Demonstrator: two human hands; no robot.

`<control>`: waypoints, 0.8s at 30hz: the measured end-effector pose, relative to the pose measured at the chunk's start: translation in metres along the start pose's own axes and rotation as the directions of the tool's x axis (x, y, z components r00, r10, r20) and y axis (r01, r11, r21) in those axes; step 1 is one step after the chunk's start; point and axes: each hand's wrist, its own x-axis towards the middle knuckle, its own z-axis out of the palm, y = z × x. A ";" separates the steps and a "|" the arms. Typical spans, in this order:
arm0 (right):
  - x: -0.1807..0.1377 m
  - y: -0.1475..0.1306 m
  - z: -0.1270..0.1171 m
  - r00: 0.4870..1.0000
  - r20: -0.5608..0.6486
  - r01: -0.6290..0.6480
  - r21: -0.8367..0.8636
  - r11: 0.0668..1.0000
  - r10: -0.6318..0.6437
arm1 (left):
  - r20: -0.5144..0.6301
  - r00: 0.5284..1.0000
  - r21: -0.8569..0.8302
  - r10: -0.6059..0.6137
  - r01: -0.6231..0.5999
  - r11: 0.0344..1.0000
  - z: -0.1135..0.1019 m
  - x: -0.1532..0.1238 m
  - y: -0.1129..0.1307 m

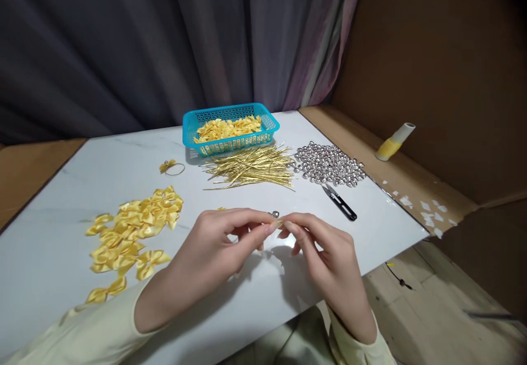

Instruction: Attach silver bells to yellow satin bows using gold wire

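Note:
Above the table's near side, my left hand and my right hand meet fingertip to fingertip in a pinch. Between them shows a tiny piece of gold strand, mostly covered by the fingers. A small silver bell sits just behind my left fingertips; whether it hangs from the strand I cannot tell. A speck of yellow peeks out behind my left hand. Loose yellow satin bows lie to the left of my left hand. Black thread snips rest beyond my right hand.
A blue basket of yellow bows stands at the back. Before it lies a heap of gold strands, with a pile of silver bells to its right. A bow with a looped strand lies left. A yellow-wrapped tube stands on cardboard.

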 end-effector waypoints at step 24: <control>0.003 -0.001 0.006 0.978 -0.040 -0.195 0.197 0.961 0.207 | 0.015 0.998 0.075 0.062 -0.063 0.995 0.011 -0.005 -0.009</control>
